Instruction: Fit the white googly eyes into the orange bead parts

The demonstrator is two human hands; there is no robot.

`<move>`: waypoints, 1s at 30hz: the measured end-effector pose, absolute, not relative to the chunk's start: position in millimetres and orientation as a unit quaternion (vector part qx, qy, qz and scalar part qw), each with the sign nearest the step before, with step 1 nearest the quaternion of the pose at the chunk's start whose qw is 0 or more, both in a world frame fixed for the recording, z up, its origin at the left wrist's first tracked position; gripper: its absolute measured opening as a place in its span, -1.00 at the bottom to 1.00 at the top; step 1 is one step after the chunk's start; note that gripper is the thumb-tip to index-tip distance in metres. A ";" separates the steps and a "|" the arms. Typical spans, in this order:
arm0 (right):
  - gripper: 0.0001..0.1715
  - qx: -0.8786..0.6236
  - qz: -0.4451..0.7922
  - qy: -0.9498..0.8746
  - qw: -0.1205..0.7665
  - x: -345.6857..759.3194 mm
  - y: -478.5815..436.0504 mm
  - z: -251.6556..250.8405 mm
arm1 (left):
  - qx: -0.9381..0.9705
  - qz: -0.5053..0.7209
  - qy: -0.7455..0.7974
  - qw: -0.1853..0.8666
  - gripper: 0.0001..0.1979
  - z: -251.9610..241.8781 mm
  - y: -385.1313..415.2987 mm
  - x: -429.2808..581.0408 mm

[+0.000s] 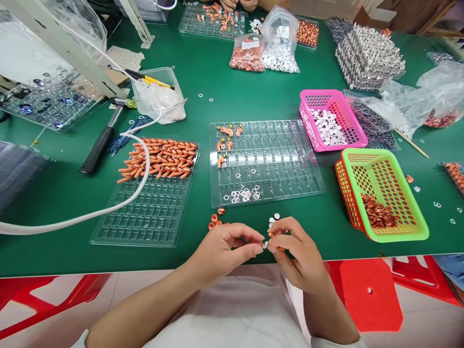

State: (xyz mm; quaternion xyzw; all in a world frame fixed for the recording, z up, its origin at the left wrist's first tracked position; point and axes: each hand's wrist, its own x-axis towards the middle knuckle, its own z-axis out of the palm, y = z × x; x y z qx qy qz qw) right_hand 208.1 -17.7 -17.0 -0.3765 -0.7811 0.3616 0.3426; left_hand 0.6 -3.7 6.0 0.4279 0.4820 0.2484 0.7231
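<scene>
My left hand and my right hand meet just over the table's near edge. Between their fingertips is a small white round piece, which the left thumb and forefinger pinch at its side. The fingers of my right hand close round a small orange part, mostly hidden by them. Orange round pieces lie beyond the left hand, and white caps beyond the right. Farther in stands a clear compartment tray with orange assembled parts at its upper left and white rings along its near side.
At left, a second tray holds rows of orange parts; a white cable crosses it. A hammer lies beyond. Pink and green baskets stand at right. Another person's hands work across the table.
</scene>
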 end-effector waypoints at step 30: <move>-0.79 -0.364 0.324 -0.805 0.336 205.7 -18.1 -20.3 | 0.334 0.246 0.451 0.790 -0.90 2.2 1.3 3.5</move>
